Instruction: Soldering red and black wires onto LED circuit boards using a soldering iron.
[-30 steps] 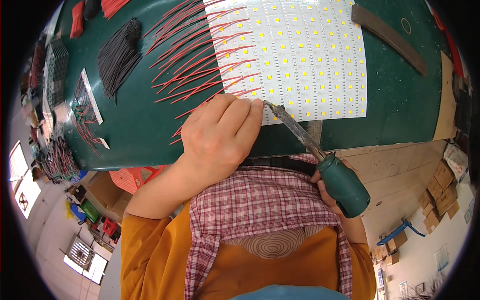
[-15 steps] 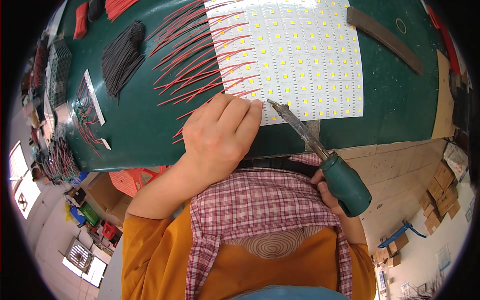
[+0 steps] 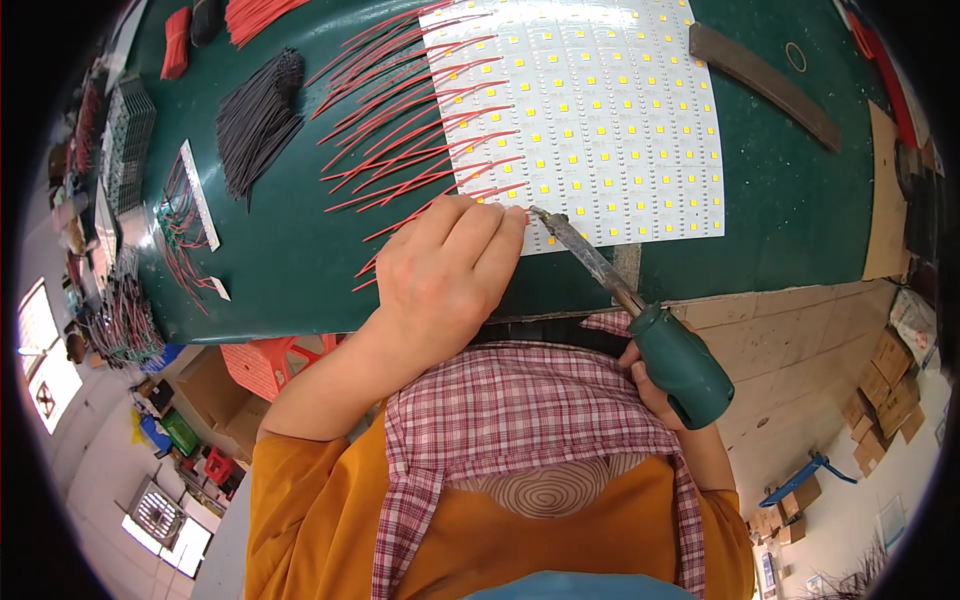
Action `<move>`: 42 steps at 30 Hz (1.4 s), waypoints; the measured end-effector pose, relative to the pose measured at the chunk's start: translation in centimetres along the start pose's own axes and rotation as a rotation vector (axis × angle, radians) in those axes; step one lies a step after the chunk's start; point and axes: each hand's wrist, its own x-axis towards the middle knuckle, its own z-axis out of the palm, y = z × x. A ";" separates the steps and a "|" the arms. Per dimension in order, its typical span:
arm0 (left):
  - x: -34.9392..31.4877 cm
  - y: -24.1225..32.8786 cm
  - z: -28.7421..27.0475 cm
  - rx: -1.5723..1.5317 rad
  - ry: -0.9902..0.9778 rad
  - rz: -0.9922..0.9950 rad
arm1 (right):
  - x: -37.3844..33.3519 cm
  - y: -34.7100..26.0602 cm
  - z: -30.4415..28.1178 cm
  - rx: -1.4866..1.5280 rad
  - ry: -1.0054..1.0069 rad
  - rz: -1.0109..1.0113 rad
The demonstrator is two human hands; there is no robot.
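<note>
Head view: the left hand [image 3: 440, 275], fingers pressed together, pins a red wire [image 3: 415, 215] at the LED panel's [image 3: 590, 110] lower-left corner. The right hand [image 3: 655, 385] grips a green-handled soldering iron [image 3: 640, 315], tip touching that corner, on the green mat [image 3: 290, 270].

We see a soldering iron [image 3: 640, 320] with a dull, tarnished metal shaft and a smooth matt green plastic grip. The LED panel [image 3: 590, 110] looks like glossy white board studded with yellow chips. The red wires [image 3: 400, 130] have smooth plastic sheathing, and the tabletop [image 3: 270, 270] wears a matt green mat.
</note>
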 end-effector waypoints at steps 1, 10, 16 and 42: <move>0.1 -0.1 -0.3 0.011 -0.002 -0.016 | 0.3 0.1 0.0 0.020 0.003 -0.036; -0.1 0.4 0.0 -0.042 0.014 -0.021 | 0.5 0.0 -0.7 0.254 -0.099 0.145; -1.1 1.1 0.3 0.014 0.050 -0.016 | -0.3 3.1 0.3 -0.093 -0.026 -0.334; -4.2 -3.7 -6.8 0.112 0.201 -0.350 | 0.7 1.1 0.1 0.447 0.088 0.043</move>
